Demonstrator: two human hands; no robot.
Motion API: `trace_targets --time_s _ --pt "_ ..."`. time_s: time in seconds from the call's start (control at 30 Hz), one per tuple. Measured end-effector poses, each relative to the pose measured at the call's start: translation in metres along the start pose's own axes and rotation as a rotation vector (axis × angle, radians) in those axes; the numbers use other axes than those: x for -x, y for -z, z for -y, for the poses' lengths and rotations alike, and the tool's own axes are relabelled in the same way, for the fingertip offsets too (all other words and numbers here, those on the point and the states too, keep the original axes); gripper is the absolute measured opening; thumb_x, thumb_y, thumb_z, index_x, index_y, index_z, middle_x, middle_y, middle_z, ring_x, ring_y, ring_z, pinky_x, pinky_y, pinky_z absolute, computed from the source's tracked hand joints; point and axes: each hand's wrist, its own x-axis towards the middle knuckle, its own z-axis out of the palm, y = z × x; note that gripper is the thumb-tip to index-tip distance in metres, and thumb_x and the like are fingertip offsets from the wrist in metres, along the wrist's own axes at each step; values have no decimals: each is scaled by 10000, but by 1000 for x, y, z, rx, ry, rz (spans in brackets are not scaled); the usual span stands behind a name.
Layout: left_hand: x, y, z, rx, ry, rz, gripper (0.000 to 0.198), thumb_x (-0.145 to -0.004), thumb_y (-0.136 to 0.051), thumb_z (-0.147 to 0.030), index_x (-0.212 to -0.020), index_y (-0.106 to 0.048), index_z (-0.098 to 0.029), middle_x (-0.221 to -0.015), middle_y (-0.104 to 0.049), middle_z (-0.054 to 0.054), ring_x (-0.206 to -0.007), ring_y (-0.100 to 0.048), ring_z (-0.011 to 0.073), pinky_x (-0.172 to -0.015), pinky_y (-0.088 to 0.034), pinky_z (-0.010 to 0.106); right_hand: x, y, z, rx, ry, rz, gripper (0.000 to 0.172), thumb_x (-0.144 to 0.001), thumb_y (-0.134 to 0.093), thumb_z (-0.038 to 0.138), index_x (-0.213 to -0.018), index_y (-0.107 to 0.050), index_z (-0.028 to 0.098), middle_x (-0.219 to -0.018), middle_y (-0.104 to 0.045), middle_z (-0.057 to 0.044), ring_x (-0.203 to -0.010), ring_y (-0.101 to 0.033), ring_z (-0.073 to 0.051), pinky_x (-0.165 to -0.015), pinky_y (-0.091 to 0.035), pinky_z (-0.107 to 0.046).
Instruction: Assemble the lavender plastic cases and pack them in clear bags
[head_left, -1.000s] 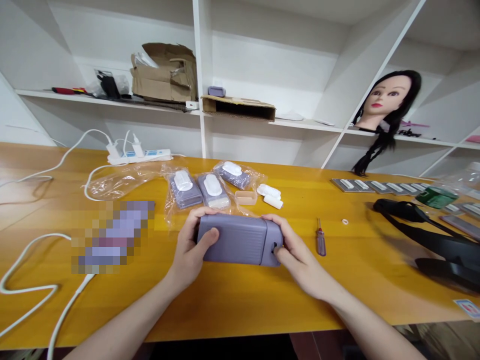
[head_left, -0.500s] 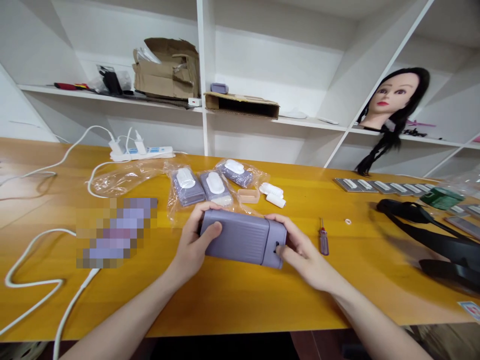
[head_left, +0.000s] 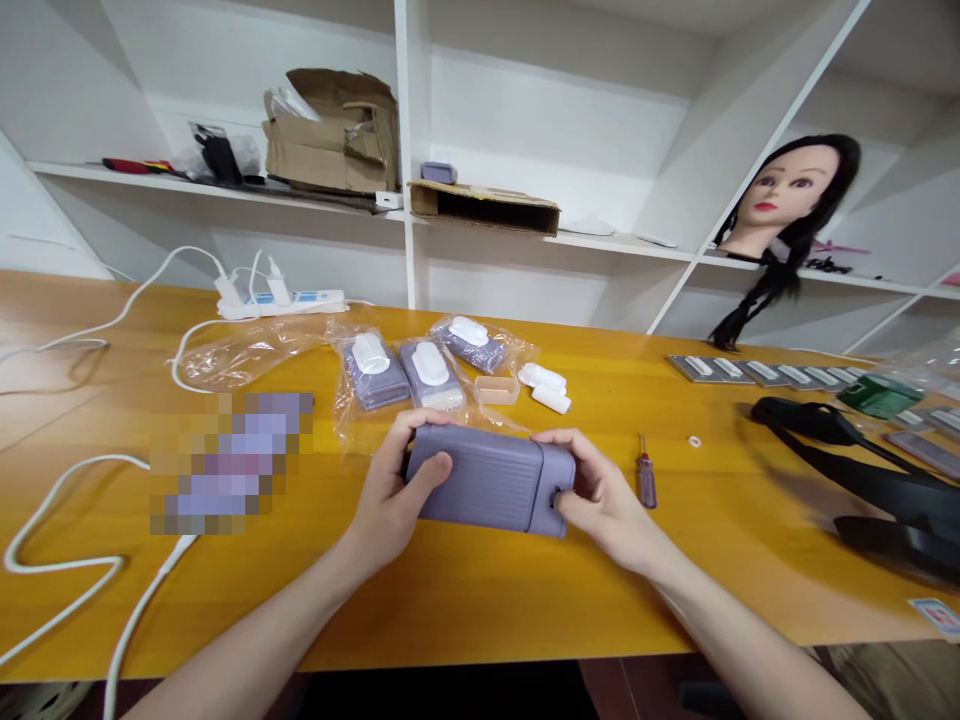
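Between both hands I hold a purple-grey, ribbed plastic case (head_left: 484, 480) with a separate end section on its right, above the table. My left hand (head_left: 397, 490) wraps its left end, thumb lying across the ribbed face. At the right end, my right hand (head_left: 600, 490) grips the end section, its thumb by a small dark opening. The fingers behind the case are partly hidden. Just beyond lie several similar purple-grey units with white oval parts (head_left: 431, 365) in clear plastic bags. Near them are a peach-coloured tray (head_left: 496, 390) and white rollers (head_left: 551, 399).
A small screwdriver (head_left: 646, 478) and a ring (head_left: 694, 441) lie to the right, before a black headset-like strap (head_left: 847, 470). On the left are a blurred-out flat device (head_left: 240, 460) with a white cable and a power strip (head_left: 281, 304). Shelves with a mannequin head (head_left: 793, 190) stand behind.
The case has shifted very slightly to the right, its left end dipping a little, with both hands still around it. The camera view has moved slightly.
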Motion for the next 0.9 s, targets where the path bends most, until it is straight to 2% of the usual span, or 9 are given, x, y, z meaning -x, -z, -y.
trace_targets --time_s 0.13,0.27,0.33,0.43,0.47,0.53,0.63,0.73,0.9 --pt "-1 0 0 -4 15 12 166 -855 -524 -281 -1020 -517 -263 -1005 -602 -4 -941 -532 177 -816 -378 279 0 5 -3 -2 13 51 466 -705 -534 147 -1155 -480 252 -1055 -539 -32 -816 -512 -145 -654 -424 -254" --pt "-5 2 2 84 142 -37 166 -834 -545 -322 -985 -523 -256 -940 -593 -7 -869 -514 181 -769 -368 276 2 12 -5 -33 24 147 476 -840 -540 303 -1295 -402 284 -1254 -486 -61 -1032 -520 -192 -843 -443 -324" --pt "-7 1 2 161 245 -69 172 -819 -554 -344 -965 -522 -257 -905 -581 -13 -793 -491 172 -703 -361 266 5 12 -6 -10 57 146 494 -883 -494 380 -1347 -343 298 -1355 -424 -71 -1185 -451 -220 -972 -383 -375" --pt "-7 0 -1 268 372 -95 191 -799 -564 -368 -953 -520 -263 -876 -561 -22 -706 -451 154 -611 -332 247 12 9 -7 135 107 126 547 -938 -329 461 -1434 -172 291 -1484 -263 -86 -1360 -244 -247 -1111 -178 -456" --pt "-7 -1 -2 290 395 -93 200 -792 -569 -372 -953 -520 -264 -870 -556 -23 -694 -443 151 -595 -323 242 14 7 -7 191 125 136 578 -940 -283 484 -1450 -100 281 -1505 -210 -96 -1380 -199 -258 -1119 -143 -474" --pt "-7 -2 -4 303 411 -84 217 -779 -581 -377 -954 -524 -262 -862 -552 -22 -693 -443 153 -582 -316 238 17 5 -7 292 174 180 757 -880 -353 583 -1450 10 244 -1499 -167 -141 -1373 -197 -314 -1103 -177 -505" --pt "-5 -2 -4 274 365 -62 227 -778 -581 -384 -956 -528 -253 -883 -566 -9 -728 -465 168 -598 -334 245 16 1 -7 420 190 186 1073 -666 -660 600 -1401 22 218 -1380 -293 -194 -1250 -371 -372 -1014 -338 -510" --pt "-2 -1 0 202 298 -25 214 -802 -565 -388 -969 -531 -257 -942 -576 5 -789 -492 185 -644 -364 262 13 -4 -9 476 131 143 999 -668 -721 470 -1331 -9 247 -1231 -428 -159 -1079 -516 -315 -913 -437 -466" --pt "3 -2 6 131 267 -2 202 -833 -531 -391 -990 -520 -263 -993 -566 9 -848 -506 196 -721 -384 280 14 -9 -21 478 167 111 915 -700 -706 421 -1302 -41 244 -1160 -445 -137 -1031 -541 -297 -884 -460 -461"
